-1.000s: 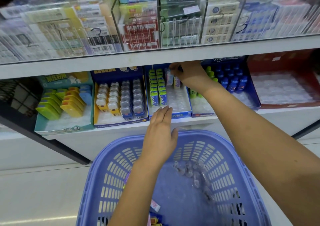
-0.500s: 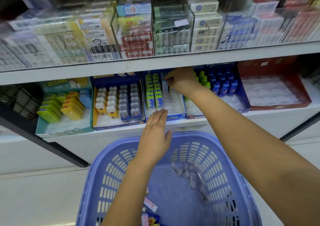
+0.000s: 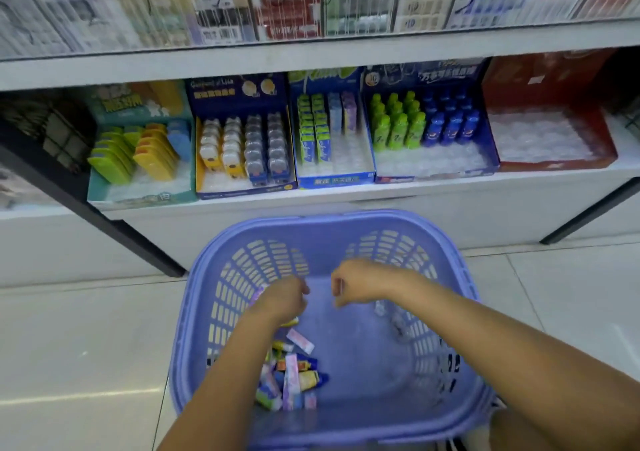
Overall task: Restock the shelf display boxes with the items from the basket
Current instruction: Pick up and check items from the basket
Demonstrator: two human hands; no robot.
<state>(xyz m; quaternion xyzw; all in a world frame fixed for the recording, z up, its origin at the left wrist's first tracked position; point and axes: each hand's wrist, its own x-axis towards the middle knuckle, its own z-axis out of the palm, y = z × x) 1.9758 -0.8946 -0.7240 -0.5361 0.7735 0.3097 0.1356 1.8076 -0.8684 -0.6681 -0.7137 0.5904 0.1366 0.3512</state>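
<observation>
Both hands back in the basket for the next pick

Head view: right hand (image 3: pixel 358 284) has left the blue display box (image 3: pixel 334 139) and joined the left hand (image 3: pixel 284 300) inside the basket (image 3: pixel 194 312); both curled, grasp unclear, above the small packs (image 3: pixel 294 378).

Lower shelf (image 3: pixel 346 196) carries five display boxes side by side — teal box (image 3: pixel 138 197), navy box (image 3: pixel 242 187), blue box (image 3: pixel 334 177), dark-blue box (image 3: pixel 436 173), red box (image 3: pixel 554 163). Tiled floor (image 3: pixel 69 346) carries the purple basket (image 3: pixel 464 312).
</observation>
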